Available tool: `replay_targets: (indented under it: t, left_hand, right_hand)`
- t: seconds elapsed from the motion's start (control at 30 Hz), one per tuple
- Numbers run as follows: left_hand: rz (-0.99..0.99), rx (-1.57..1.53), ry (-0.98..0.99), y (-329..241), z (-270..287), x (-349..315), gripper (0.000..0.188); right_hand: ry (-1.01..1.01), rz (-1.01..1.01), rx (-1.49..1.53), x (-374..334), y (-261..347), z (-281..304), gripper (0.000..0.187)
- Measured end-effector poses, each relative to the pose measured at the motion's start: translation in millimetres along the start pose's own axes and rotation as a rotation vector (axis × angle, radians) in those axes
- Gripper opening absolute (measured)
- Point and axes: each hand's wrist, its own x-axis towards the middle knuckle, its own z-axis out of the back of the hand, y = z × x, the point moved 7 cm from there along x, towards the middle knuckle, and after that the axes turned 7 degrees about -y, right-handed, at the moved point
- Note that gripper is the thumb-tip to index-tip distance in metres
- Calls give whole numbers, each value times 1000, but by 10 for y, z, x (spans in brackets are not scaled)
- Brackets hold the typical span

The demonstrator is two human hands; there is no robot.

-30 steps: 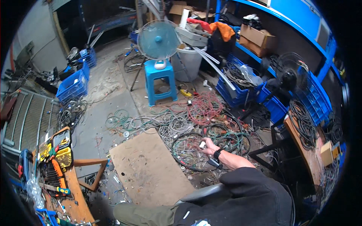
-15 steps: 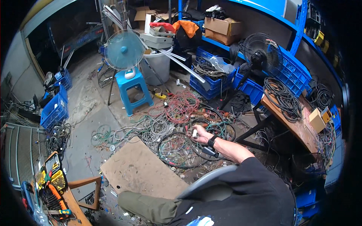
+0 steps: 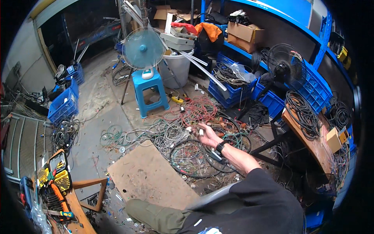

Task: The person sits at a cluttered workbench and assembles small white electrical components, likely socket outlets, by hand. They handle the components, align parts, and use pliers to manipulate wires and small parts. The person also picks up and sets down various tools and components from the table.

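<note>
My right hand (image 3: 209,137), with a dark band on its wrist, is stretched out low over a heap of loose cables. Its fingers are curled around a small white piece (image 3: 201,132), too small to name. Another small white bit (image 3: 189,129) shows at the fingertips; I cannot tell if it is held. Beneath and around the hand lie red cables (image 3: 200,109), grey and white cables (image 3: 156,132) and a black cable coil (image 3: 173,162). My left hand is out of view.
A brown board (image 3: 150,175) lies before my knee. Beyond the cables stands a blue stool (image 3: 150,87) with a fan (image 3: 143,48). Blue crates (image 3: 230,91) and a wooden bench (image 3: 307,126) are to the right; tools (image 3: 56,183) lie on a wooden surface at lower left.
My right hand has moved slightly up over the cables and turned, showing the white bit at its fingertips. The whole view has shifted, so the surroundings sit further right and lower.
</note>
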Motion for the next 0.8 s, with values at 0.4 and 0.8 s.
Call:
replay_targets:
  t: [0.4, 0.8]
  left_hand:
    - [569, 25, 63, 2538, 1158, -387, 54]
    - [348, 147, -39, 1726, 372, -83, 48]
  right_hand:
    - [-276, -40, -185, 614, -609, 953, 15]
    - [-380, -89, -424, 415, -1048, 1733, 19]
